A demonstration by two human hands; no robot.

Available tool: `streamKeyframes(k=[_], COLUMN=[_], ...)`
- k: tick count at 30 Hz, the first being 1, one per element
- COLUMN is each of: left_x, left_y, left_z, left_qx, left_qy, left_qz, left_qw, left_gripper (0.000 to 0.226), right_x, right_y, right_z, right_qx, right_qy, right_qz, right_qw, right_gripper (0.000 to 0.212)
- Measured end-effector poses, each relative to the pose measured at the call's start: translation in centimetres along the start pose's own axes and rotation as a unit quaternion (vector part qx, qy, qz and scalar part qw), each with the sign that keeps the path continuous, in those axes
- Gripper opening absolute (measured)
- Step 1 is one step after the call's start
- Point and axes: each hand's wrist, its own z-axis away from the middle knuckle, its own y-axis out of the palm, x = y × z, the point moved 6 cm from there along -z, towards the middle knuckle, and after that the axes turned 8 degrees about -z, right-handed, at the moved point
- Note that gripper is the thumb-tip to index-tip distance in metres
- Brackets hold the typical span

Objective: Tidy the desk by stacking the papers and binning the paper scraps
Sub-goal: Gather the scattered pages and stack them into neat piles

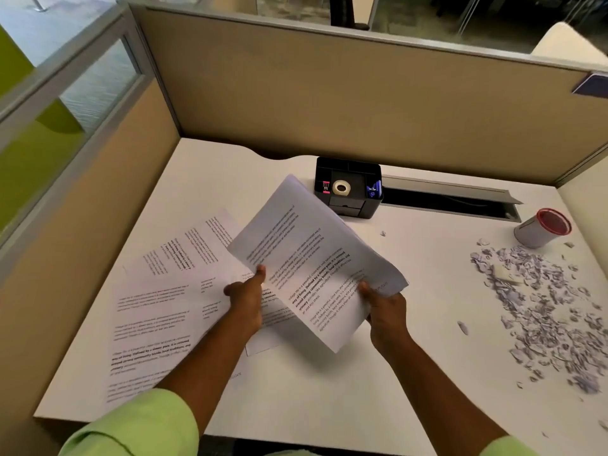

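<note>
Both hands hold a thin sheaf of printed papers [306, 255] tilted above the middle of the white desk [329, 399]. My left hand [246, 299] pinches its left edge with the thumb on top. Its lower right corner is gripped by my right hand [386, 311]. More printed sheets [161, 307] lie spread flat on the desk's left half, partly under my left arm. A wide scatter of torn paper scraps [543, 311] covers the right side of the desk. A small white bin with a red rim [543, 228] lies tipped on its side just beyond the scraps.
A black desk organiser [348, 189] with a tape roll stands at the back centre. An open cable slot [450, 202] runs to its right. Beige partition walls [329, 100] close the desk at the back and left.
</note>
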Motion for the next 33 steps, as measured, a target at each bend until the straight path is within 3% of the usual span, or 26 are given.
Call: streamKeyframes(k=[3, 7, 12, 15, 19, 24, 29, 33], left_x=[-1.0, -4.1, -7.6, -8.0, -7.4, -6.7, -4.2, -3.1], left_y=[2.2, 2.1, 1.7, 2.1, 2.7, 1.8, 1.7, 1.6], left_z=[1.1, 1.7, 5.3, 7.0, 9.3, 10.1, 8.4, 7.4], left_qx=[0.117, 0.096, 0.040, 0.049, 0.049, 0.040, 0.076, 0.082], left_qy=[0.007, 0.150, 0.326, 0.389, 0.459, 0.501, 0.469, 0.452], left_qz=[0.066, 0.030, -0.029, -0.074, -0.143, -0.162, -0.210, -0.251], left_qw=[0.991, 0.984, 0.944, 0.917, 0.875, 0.849, 0.855, 0.852], left_gripper=[0.043, 0.023, 0.022, 0.021, 0.026, 0.028, 0.028, 0.031], right_x=[-0.2, 0.4, 2.9, 4.9, 6.9, 6.2, 2.7, 1.6], right_y=[1.2, 1.9, 1.2, 2.0, 3.4, 2.8, 1.6, 1.7], right_z=[0.6, 0.7, -0.5, -0.7, -0.4, 0.7, 1.0, 1.1], right_qx=[0.038, 0.076, 0.097, 0.133, 0.134, 0.132, 0.139, 0.121], right_qy=[0.039, 0.057, 0.037, -0.020, -0.107, -0.136, -0.103, -0.103], right_qz=[-0.053, -0.082, 0.023, 0.094, 0.106, 0.123, 0.175, 0.187], right_qw=[0.997, 0.992, 0.994, 0.986, 0.979, 0.974, 0.969, 0.969], right_gripper=[0.031, 0.044, 0.036, 0.033, 0.020, 0.024, 0.038, 0.038])
